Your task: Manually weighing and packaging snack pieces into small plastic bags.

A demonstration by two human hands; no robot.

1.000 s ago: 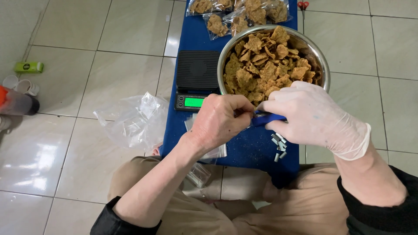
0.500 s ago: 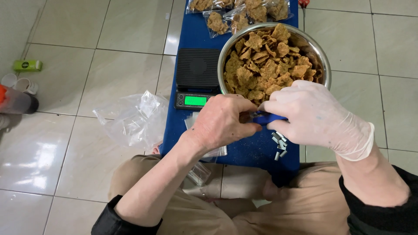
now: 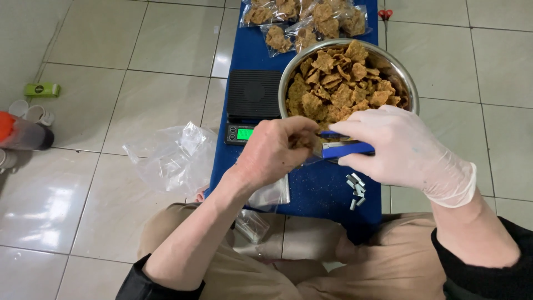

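- Seen from a head camera looking down at 2 hands over a low blue desk (image 3: 311, 194) set on a pale tiled floor (image 3: 139, 83).
- Right hand (image 3: 397, 150), in a thin white glove, curled tight around a blue stapler (image 3: 344, 148), near the middle of the scene, just at the near rim of the bowl.
- Left hand (image 3: 275, 151), bare, fingers pinched shut on the top of a clear plastic bag (image 3: 270, 193), pressed against the nose of the stapler.
- Lower part of that clear bag hanging down over the near edge of the desk, below the left hand.
- Round metal bowl (image 3: 408, 83) just beyond both hands, heaped with brown fried chips (image 3: 338, 83).
- Black digital scale (image 3: 252, 100) left of the bowl, touching or almost touching it, green lit display at its near edge.
- Small heap of loose staple strips (image 3: 356, 191) on the desk, near side, just below the right hand.
- Several sealed bags of chips (image 3: 302, 19) at the far end of the desk.
- Crumpled heap of empty clear bags (image 3: 169, 158) on the floor, left of the desk.
- Far left on the floor: a small green object (image 3: 41, 89), some white cups (image 3: 33, 112), and a bottle with an orange cap (image 3: 22, 133).
- Small red item (image 3: 385, 13) on the floor at the far right; too small to identify.
- Tan trousers (image 3: 383, 266) and black sleeves along the near edge.
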